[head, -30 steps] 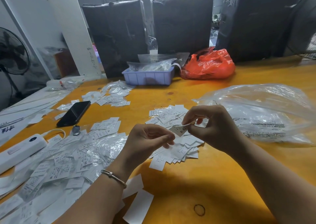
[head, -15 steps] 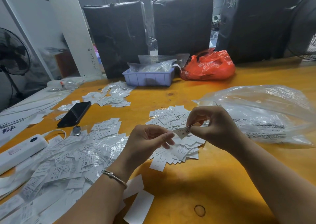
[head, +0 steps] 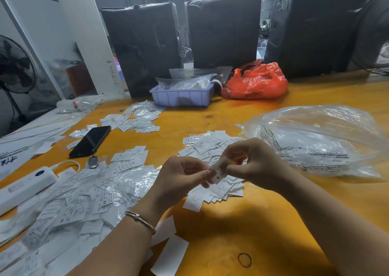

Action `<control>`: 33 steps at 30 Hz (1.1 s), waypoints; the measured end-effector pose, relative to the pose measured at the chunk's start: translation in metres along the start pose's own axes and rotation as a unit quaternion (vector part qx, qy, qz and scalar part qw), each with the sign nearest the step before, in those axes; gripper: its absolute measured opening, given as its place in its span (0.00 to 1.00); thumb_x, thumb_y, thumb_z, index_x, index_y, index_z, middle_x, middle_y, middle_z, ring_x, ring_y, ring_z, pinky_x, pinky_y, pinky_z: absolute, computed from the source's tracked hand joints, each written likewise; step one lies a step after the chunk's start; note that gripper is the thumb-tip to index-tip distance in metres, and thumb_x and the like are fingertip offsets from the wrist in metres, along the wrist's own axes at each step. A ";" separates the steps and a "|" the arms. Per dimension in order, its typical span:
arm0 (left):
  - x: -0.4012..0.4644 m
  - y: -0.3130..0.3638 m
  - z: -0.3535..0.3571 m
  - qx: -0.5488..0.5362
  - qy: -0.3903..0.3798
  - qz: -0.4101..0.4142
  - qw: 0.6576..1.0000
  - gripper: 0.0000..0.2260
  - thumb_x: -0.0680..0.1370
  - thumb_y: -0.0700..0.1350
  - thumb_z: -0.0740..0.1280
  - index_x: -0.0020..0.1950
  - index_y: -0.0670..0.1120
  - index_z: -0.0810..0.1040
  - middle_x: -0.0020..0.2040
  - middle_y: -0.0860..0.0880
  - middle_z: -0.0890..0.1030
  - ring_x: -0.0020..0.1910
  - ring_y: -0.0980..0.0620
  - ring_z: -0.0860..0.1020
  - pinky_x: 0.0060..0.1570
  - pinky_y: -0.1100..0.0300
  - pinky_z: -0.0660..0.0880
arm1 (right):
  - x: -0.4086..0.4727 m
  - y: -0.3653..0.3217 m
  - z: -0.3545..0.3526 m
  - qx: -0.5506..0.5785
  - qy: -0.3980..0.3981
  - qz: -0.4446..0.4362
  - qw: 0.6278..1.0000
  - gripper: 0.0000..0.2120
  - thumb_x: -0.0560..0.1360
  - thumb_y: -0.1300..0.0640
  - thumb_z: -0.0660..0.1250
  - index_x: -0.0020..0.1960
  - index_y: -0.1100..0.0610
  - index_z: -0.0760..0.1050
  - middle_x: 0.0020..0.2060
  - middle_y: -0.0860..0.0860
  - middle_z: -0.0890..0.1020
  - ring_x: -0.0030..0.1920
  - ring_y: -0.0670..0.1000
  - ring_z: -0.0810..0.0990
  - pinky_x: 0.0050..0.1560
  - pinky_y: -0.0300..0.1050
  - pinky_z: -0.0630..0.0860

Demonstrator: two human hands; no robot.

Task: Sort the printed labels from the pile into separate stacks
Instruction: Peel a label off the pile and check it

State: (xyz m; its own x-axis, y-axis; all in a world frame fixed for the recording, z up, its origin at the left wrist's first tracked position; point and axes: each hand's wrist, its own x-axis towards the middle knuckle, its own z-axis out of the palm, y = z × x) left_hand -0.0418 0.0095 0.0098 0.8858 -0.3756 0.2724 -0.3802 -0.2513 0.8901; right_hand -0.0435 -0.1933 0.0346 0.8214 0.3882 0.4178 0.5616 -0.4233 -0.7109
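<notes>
Fingers (head: 205, 173) of both hands, left hand (head: 179, 176) and right hand (head: 255, 164), pinch one M-size label (head: 217, 175) above the fanned stack (head: 210, 149) on the surface (head: 231, 223), so I'd read its size before laying it squarely on the matching stack.

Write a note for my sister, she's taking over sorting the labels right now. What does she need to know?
Left hand and right hand both pinch one label marked M, held above the middle stack.
The unsorted pile, mixed with clear wrappers, lies on the left of the table. A small stack with an XL label sits past it, and another heap lies near the phone.
Done: a few stacks started.
Left: place the M label, then work through the big pile.
</notes>
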 end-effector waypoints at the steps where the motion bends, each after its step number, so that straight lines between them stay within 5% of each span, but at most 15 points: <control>1: 0.000 0.000 0.000 0.002 -0.001 0.000 1.000 0.07 0.72 0.46 0.73 0.44 0.43 0.86 0.38 0.48 0.86 0.34 0.52 0.83 0.35 0.66 0.76 | 0.000 0.001 0.001 0.002 -0.008 0.001 1.000 0.12 0.68 0.70 0.70 0.39 0.53 0.83 0.33 0.50 0.84 0.35 0.48 0.81 0.37 0.45 0.78; 4: 0.001 -0.001 0.000 -0.008 0.008 -0.008 1.000 0.06 0.72 0.43 0.73 0.44 0.41 0.85 0.37 0.48 0.86 0.34 0.53 0.83 0.34 0.68 0.75 | 0.001 0.003 0.003 0.015 -0.010 0.004 1.000 0.07 0.69 0.67 0.72 0.44 0.57 0.84 0.36 0.50 0.85 0.36 0.45 0.81 0.37 0.36 0.75; 7: 0.001 0.000 0.000 -0.013 0.030 -0.012 0.999 0.09 0.71 0.47 0.73 0.44 0.42 0.85 0.37 0.49 0.86 0.34 0.53 0.84 0.33 0.69 0.74 | 0.002 0.004 0.001 0.038 0.070 0.008 0.997 0.08 0.70 0.63 0.75 0.48 0.58 0.82 0.38 0.51 0.85 0.38 0.48 0.82 0.36 0.38 0.76; 14: 0.002 -0.001 0.000 -0.060 0.061 -0.044 0.995 0.12 0.69 0.50 0.73 0.45 0.42 0.85 0.38 0.46 0.86 0.36 0.54 0.83 0.34 0.66 0.75 | 0.000 0.003 0.009 0.070 0.127 -0.006 0.989 0.07 0.69 0.68 0.74 0.44 0.58 0.83 0.37 0.48 0.85 0.38 0.43 0.83 0.38 0.33 0.76; 21: 0.002 -0.002 0.001 -0.097 0.077 -0.045 0.991 0.10 0.69 0.48 0.74 0.44 0.42 0.85 0.39 0.48 0.85 0.39 0.55 0.82 0.37 0.66 0.76 | 0.000 0.001 0.013 0.111 0.076 0.040 0.990 0.03 0.72 0.60 0.72 0.44 0.55 0.85 0.37 0.48 0.85 0.40 0.46 0.82 0.39 0.42 0.77; 26: 0.002 0.000 0.001 -0.110 0.071 -0.042 0.991 0.06 0.68 0.47 0.74 0.41 0.46 0.86 0.38 0.48 0.85 0.38 0.55 0.83 0.37 0.66 0.77 | -0.001 0.000 0.013 0.172 0.019 0.078 0.982 0.05 0.71 0.62 0.73 0.47 0.59 0.84 0.35 0.52 0.84 0.37 0.44 0.79 0.38 0.37 0.75; 29: 0.003 0.000 0.001 -0.101 0.076 -0.040 0.991 0.06 0.69 0.47 0.74 0.42 0.46 0.86 0.39 0.47 0.85 0.39 0.55 0.82 0.38 0.66 0.76 | -0.002 0.002 0.014 0.187 0.045 0.082 0.978 0.10 0.69 0.67 0.75 0.49 0.60 0.82 0.37 0.58 0.84 0.38 0.53 0.82 0.44 0.50 0.80; 33: 0.002 0.000 -0.001 -0.114 0.055 -0.041 0.991 0.10 0.70 0.44 0.73 0.49 0.43 0.82 0.42 0.47 0.85 0.44 0.53 0.84 0.40 0.64 0.78 | -0.002 0.001 0.015 0.129 0.089 0.049 0.986 0.11 0.70 0.71 0.72 0.49 0.60 0.81 0.37 0.55 0.85 0.40 0.56 0.83 0.46 0.52 0.82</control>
State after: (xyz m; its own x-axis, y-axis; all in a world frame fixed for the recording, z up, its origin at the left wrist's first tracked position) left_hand -0.0395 0.0097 0.0106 0.9393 -0.2604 0.2235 -0.2479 -0.0645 0.9666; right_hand -0.0455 -0.1822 0.0243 0.8874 0.1961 0.4172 0.4545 -0.2207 -0.8630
